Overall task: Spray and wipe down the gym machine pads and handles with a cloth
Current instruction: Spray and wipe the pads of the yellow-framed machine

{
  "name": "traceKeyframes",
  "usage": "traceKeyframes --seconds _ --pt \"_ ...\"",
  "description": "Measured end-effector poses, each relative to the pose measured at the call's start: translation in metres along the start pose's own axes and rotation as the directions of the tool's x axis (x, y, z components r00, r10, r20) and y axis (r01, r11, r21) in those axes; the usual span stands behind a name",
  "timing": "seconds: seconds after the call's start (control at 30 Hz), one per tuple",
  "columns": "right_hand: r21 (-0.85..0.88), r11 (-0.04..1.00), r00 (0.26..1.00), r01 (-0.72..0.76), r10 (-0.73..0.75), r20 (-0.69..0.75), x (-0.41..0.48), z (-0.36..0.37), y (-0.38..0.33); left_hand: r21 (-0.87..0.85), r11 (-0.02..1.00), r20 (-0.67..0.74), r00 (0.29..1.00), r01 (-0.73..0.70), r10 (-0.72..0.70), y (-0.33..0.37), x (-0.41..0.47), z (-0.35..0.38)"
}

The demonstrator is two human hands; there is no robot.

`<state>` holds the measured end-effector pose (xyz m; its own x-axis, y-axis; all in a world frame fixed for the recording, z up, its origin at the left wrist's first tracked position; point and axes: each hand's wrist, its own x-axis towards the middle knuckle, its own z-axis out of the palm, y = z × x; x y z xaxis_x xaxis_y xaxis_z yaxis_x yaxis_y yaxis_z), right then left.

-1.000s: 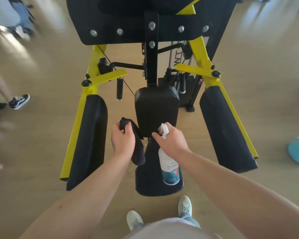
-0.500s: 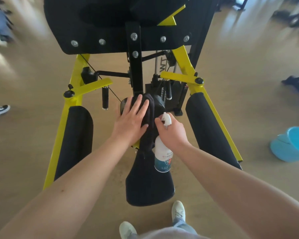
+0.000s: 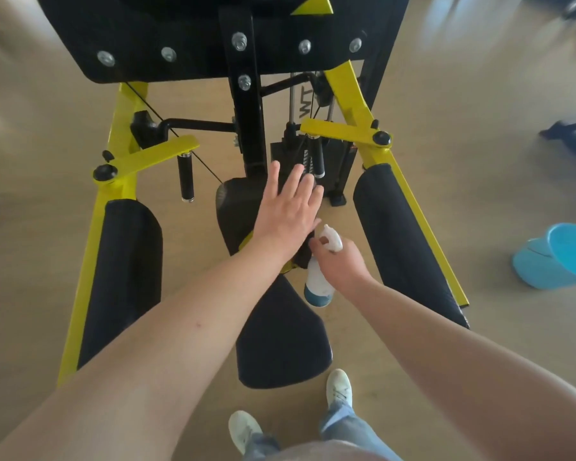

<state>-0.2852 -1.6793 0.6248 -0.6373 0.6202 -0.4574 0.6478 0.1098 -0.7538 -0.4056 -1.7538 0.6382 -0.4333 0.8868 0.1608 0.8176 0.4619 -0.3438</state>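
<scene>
pressing the cloth [image 3: 302, 256] flat, left hand [image 3: 286, 212] spread (right hand [image 3: 341, 265] grips spray bottle [image 3: 317, 285]).

Just one wide-angle cam worn on the head, aimed forward and steeply down. It's close over the gym machine [image 3: 346, 91]: seat pad [image 3: 280, 341] mid-frame, the wearer's shoes [image 3: 339, 387] at the bottom edge, floor [image 3: 47, 261] smearing out toward the corners.
</scene>
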Motion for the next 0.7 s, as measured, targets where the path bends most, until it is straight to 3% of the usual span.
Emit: traceKeyframes --seconds 0.13,0.3,0.53,0.7 --pt "-0.220 0.966 0.988 0.133 -0.112 0.108 0.009 -0.004 -0.012 -0.030 0.999 -0.065 0.998 0.020 -0.022 -0.010 -0.010 0.015" --pt "-0.123 0.964 0.969 0.236 -0.224 0.106 0.003 0.001 -0.014 -0.119 0.970 -0.055 0.974 0.213 -0.220 -0.026 -0.037 0.018" --pt "-0.180 0.936 0.951 0.302 -0.284 0.123 -0.006 0.006 -0.015 -0.272 0.797 0.087 0.839 0.539 -0.538 -0.063 -0.078 0.021" --pt "-0.102 0.961 0.966 0.257 -0.253 0.050 -0.004 0.006 -0.017 -0.415 0.735 0.053 0.820 0.537 -0.569 -0.056 -0.070 0.022"
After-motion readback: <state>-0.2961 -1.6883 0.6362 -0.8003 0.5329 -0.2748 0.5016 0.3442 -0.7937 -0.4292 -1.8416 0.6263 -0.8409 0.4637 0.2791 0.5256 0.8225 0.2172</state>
